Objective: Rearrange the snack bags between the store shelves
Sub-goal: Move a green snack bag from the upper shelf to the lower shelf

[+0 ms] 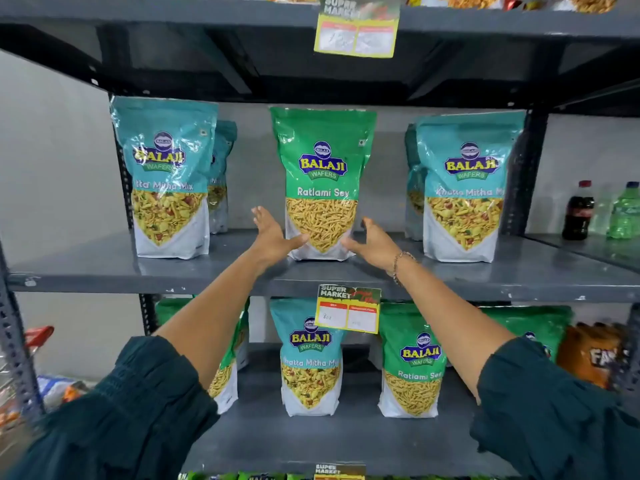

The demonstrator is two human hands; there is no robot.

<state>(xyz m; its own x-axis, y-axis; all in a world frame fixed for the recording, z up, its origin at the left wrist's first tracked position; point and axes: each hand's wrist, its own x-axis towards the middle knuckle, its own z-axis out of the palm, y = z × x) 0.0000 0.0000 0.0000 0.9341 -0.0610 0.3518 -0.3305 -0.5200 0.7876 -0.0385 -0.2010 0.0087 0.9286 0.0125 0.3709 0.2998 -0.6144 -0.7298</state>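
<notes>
A green Ratlami Sev bag [322,161] stands upright in the middle of the middle shelf [104,268]. My left hand [272,233] is at its lower left, fingers spread, thumb touching the bag's bottom corner. My right hand [375,245] is at its lower right, fingers loosely curved, thumb at the bag's edge. Teal Khatta Mitha Mix bags stand to the left [166,174] and right [464,188], with more behind them. On the lower shelf [311,441] stand a teal bag [310,358] and a green bag [412,368]; my left arm partly hides another green bag [225,379].
A price tag [348,308] hangs from the middle shelf's front edge. A cola bottle [578,211] and a green bottle [625,213] stand on the neighbouring rack to the right. An orange bag [588,355] sits at the lower right. A red trolley handle [40,334] shows at the left.
</notes>
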